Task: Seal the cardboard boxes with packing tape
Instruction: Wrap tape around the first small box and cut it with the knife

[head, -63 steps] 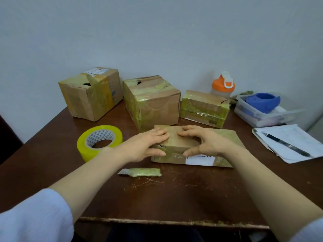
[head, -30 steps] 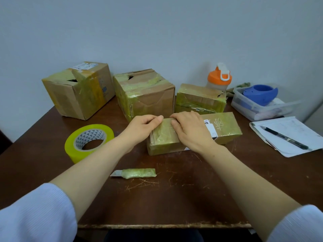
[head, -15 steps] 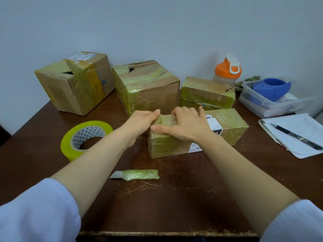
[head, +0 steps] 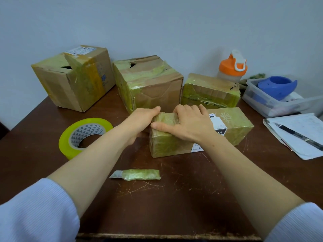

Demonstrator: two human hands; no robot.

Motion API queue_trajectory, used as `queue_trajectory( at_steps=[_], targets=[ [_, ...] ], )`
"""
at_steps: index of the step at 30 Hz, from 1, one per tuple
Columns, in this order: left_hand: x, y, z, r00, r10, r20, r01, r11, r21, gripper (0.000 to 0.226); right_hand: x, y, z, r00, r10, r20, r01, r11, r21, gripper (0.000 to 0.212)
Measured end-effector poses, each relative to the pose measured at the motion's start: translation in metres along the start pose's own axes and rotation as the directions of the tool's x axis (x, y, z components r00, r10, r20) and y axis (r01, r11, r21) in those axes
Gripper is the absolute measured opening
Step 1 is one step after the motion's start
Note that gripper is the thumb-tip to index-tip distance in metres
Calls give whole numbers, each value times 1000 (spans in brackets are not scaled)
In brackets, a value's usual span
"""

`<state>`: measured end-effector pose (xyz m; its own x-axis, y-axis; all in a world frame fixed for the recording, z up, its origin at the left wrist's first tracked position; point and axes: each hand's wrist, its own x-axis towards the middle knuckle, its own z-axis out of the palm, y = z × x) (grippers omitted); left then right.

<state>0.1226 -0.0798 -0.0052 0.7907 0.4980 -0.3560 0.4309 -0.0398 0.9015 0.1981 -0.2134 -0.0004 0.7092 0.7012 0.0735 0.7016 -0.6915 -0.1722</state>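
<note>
A long cardboard box, wrapped in yellowish tape with a white label, lies mid-table. My left hand presses against its left end, fingers fairly straight along the top edge. My right hand lies flat on the top near that end, thumb stretched along the left edge and fingertips at the far edge. A yellow roll of packing tape lies flat to the left. A tape-wrapped cutter with its blade out lies in front of the box.
Three taped cardboard boxes stand at the back: left, middle, right. An orange-lidded bottle, a clear tub holding a blue dispenser, and a notebook with a pen sit right.
The long box was turned over and swung so its left end faces my hands. Both hands shifted onto that end; my right thumb has slid out along the left edge.
</note>
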Motion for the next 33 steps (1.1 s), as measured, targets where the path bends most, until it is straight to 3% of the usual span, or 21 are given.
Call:
queue_trajectory(
  at_steps=[7,9,16,21,23,25,29,31,33],
  targets=[
    [-1,1,-1,1000,-14,24,14,1000,-14,38,4,1,2,997,12,-76,-6,998,68,46],
    [-2,1,2,1000,27,-7,-27,1000,-10,28,3,2,5,993,15,-117,-9,999,50,38],
    [-1,11,15,986,57,-157,-63,997,-38,21,1,0,11,986,17,-166,-21,999,-25,40],
    [2,18,15,990,-15,-142,17,1000,14,19,1,-1,9,986,37,-160,-39,999,-11,40],
    [3,16,10,994,-79,-77,74,995,-63,41,0,-1,9,986,31,-164,-35,999,-22,39],
    [5,14,9,995,-81,-50,79,996,-29,51,1,-1,10,985,32,-171,-37,999,-26,40],
    [5,17,15,992,-24,-121,30,998,47,23,0,0,11,982,33,-184,-40,999,-36,40],
    [5,17,15,993,-17,-120,20,999,28,27,0,1,9,985,18,-173,-19,1000,-7,40],
    [3,13,14,997,-26,-73,27,1000,5,48,0,6,2,981,-2,-193,35,985,169,38]
  ],
)
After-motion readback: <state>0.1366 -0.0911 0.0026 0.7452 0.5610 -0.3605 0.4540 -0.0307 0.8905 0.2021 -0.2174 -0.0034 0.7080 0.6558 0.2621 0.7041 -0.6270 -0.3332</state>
